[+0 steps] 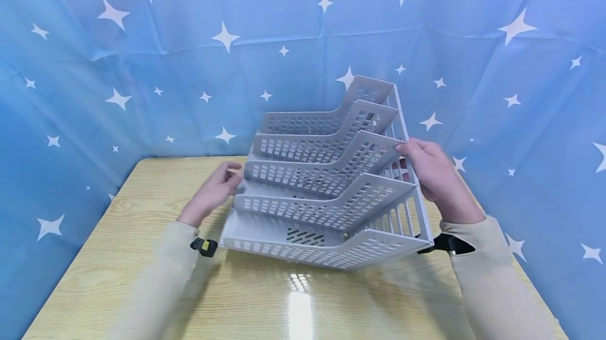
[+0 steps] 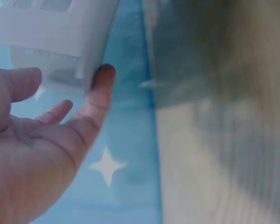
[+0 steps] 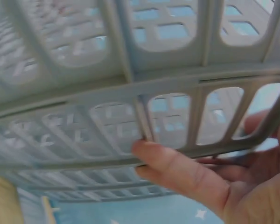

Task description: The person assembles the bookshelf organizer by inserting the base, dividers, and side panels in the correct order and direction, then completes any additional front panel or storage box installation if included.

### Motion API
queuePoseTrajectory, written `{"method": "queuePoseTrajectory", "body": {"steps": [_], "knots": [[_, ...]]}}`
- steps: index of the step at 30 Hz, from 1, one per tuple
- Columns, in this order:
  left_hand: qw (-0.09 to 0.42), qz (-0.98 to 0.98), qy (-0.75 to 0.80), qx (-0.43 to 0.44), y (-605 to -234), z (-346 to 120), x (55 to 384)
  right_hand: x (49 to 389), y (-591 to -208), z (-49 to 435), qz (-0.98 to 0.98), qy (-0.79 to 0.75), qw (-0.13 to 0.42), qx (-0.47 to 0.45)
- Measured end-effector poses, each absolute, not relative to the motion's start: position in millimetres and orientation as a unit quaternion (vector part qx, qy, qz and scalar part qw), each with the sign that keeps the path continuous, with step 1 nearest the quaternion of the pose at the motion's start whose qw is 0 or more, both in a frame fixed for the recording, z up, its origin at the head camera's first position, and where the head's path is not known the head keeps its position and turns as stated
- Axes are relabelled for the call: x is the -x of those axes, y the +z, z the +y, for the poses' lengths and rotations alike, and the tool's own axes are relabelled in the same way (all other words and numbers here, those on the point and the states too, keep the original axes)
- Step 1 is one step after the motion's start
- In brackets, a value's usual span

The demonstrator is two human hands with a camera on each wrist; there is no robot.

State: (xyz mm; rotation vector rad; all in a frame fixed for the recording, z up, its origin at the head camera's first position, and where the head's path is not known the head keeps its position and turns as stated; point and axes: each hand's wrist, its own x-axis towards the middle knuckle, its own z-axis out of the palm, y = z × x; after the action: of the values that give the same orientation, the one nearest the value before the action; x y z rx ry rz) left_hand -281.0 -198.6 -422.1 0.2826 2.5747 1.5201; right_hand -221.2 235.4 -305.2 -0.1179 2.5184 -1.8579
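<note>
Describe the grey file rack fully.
The grey file rack, apparently plastic, has five perforated walls on a slotted base, low at left, rising toward a barred right end. Its compartments look empty. It tilts over the wooden table. The right hand grips the barred end; the left hand seems to touch the low end.

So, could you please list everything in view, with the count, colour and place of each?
file rack: 1, light grey, tilted over the table between the hands
table: 1, pale wood, below the rack
curtain: at least 1, blue, behind the table and at its sides
stars: many, white, on the curtain
glare: 1, white, near side of the tabletop
wrist device: 1, black with yellow, left wrist
strap: 1, black, right wrist
sleeves: 2, cream, on both arms
left hand: 1, bare, at the rack's left end
right hand: 1, bare, gripping the rack's right end
</note>
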Motion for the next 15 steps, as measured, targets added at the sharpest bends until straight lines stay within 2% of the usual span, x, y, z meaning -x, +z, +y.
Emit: {"method": "queuePoseTrajectory", "body": {"steps": [8, 15], "knots": [[0.048, 0.776, 0.621, -0.104, -385.9, -246.0, 265.9, 212.3, -350.4, 228.7, 0.725, -0.686, -0.042, -0.048], [0.006, 0.74, 0.664, -0.105, -372.2, -252.4, 254.7, 199.1, -397.1, 203.6, 0.663, -0.74, -0.059, -0.101]]}}
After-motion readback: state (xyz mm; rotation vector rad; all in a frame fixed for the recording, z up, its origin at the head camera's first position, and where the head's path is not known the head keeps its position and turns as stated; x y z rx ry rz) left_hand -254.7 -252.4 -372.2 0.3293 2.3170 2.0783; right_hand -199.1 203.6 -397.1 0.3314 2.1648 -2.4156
